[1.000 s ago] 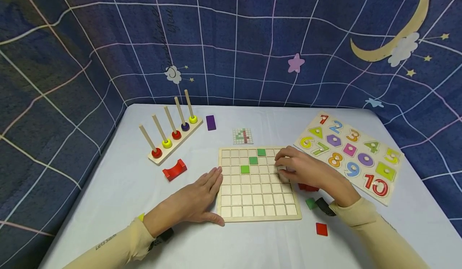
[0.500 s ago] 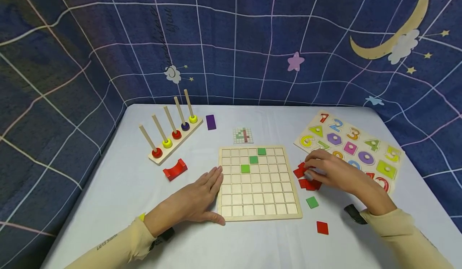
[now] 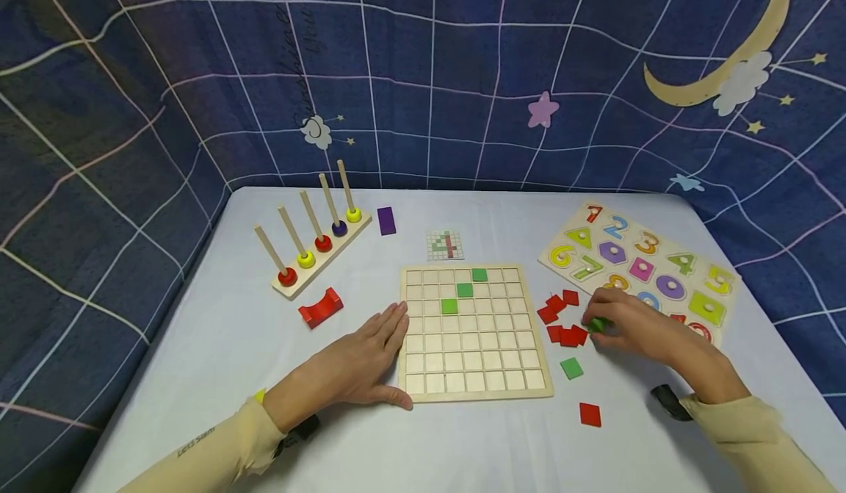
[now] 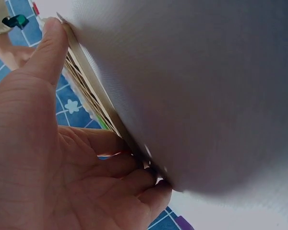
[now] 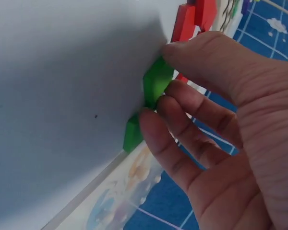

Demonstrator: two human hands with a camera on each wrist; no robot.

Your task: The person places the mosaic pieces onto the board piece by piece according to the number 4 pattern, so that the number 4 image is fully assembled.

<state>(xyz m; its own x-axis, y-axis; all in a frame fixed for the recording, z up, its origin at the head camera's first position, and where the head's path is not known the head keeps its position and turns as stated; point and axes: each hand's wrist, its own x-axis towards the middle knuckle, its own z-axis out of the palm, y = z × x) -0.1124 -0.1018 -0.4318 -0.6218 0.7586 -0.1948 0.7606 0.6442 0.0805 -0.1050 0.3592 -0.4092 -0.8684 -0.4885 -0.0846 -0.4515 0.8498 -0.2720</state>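
A wooden grid board point(image 3: 485, 386) lies mid-table with three green tiles set in a diagonal near its top, one of them a green tile point(image 3: 449, 306). My left hand point(image 3: 357, 361) rests against the board's left edge, fingers straight and thumb at the lower corner; the left wrist view shows the thumb point(image 4: 50, 48) and fingertips touching that edge. To the right of the board, my right hand point(image 3: 637, 328) pinches a green tile point(image 5: 158, 79) between thumb and fingers, low at the tabletop. Another green tile point(image 5: 133, 135) sits by its fingertips. Beside this hand lie several red tiles point(image 3: 570, 336).
Beyond the board is a small pattern card point(image 3: 445, 245). A number puzzle point(image 3: 684, 264) lies at the right, partly behind my right hand. At left stand a peg stacker point(image 3: 324, 254), a red arch block point(image 3: 321, 308) and a purple block point(image 3: 386, 221). Nearer me are loose green point(image 3: 571, 368) and red point(image 3: 590, 414) tiles.
My right hand has moved from the board's right edge out to the loose tiles, then slightly further right, uncovering red tiles and taking hold of a green one. My left hand has stayed put.
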